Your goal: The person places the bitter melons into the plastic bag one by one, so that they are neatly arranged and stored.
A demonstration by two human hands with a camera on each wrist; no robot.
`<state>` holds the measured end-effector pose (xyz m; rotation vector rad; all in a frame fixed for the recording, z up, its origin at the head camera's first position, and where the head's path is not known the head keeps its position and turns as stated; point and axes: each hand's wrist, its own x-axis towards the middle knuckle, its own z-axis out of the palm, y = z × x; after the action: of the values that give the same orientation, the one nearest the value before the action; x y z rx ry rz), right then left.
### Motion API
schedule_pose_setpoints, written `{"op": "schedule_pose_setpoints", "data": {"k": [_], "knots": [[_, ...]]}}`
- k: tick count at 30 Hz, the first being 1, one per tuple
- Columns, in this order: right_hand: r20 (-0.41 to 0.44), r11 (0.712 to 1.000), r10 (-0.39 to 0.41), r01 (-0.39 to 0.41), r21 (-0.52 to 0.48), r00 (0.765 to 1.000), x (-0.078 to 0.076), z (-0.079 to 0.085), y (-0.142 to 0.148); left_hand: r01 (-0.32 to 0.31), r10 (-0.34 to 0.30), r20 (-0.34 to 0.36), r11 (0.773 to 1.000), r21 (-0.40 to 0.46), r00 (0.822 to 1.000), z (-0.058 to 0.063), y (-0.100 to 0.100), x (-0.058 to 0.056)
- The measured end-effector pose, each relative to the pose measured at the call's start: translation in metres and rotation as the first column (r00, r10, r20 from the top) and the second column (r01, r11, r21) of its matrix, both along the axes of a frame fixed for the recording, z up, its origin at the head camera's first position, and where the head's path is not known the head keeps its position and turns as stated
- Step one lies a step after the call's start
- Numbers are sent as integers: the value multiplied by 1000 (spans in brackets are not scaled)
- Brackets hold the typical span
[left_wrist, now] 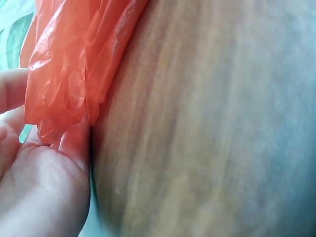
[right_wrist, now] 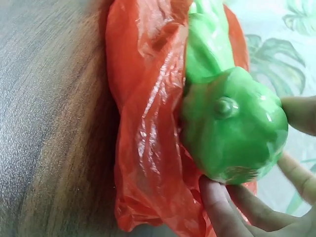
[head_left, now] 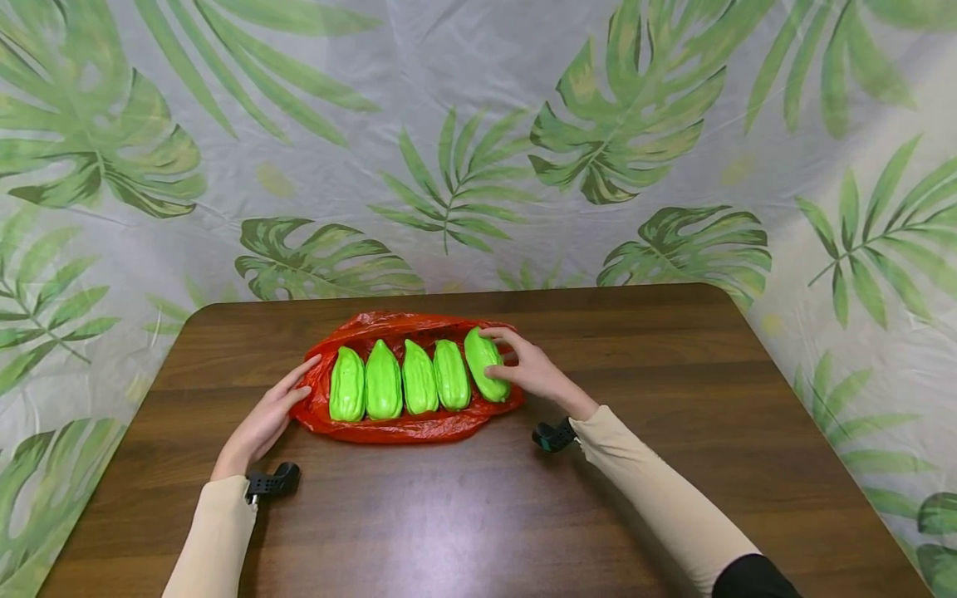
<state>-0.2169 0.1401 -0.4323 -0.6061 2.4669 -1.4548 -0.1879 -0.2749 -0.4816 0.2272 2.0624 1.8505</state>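
Note:
In the head view a red plastic bag (head_left: 419,430) lies spread on the table, its mouth gaping upward. Side by side in it sit several bright green, ridged, gourd-like vegetables (head_left: 384,380) with a glossy, artificial look. My right hand (head_left: 534,370) grips the rightmost green vegetable (head_left: 482,361), which leans left at its top; the right wrist view shows its stubby stem end (right_wrist: 225,107) between thumb and fingers. At the bag's left end, my left hand (head_left: 265,419) holds the bag's edge, and red film (left_wrist: 74,64) covers part of its fingers in the left wrist view.
The brown wooden table (head_left: 658,357) has rounded far corners and extends on both sides of the bag. Behind it hangs a pale cloth (head_left: 478,66) printed with green leaves. Each wrist carries a black camera strap (head_left: 553,436).

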Motion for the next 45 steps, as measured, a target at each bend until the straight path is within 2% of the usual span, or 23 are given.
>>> {"op": "schedule_pose_setpoints", "data": {"k": [4,8,18,22,36,45], "knots": [[-5,998,-43,43,43,999,0,-3,-4,1,-1,-2,1000,0,1000,0,0,0],[-40,997,-53,55,55,998,0,-6,-6,3,-3,-6,1000,7,1000,0,0,0],[-8,998,33,-33,56,999,7,1,-4,4,-4,-8,1000,-3,1000,0,0,0],[-8,998,37,-36,60,999,9,1,-2,5,-5,-7,1000,-8,1000,0,0,1],[-76,988,-50,61,143,996,9,-5,-7,3,-5,-39,999,-36,999,3,3,2],[-107,977,-51,71,199,993,12,-5,-12,-6,3,-33,997,-82,999,8,6,0]]}}
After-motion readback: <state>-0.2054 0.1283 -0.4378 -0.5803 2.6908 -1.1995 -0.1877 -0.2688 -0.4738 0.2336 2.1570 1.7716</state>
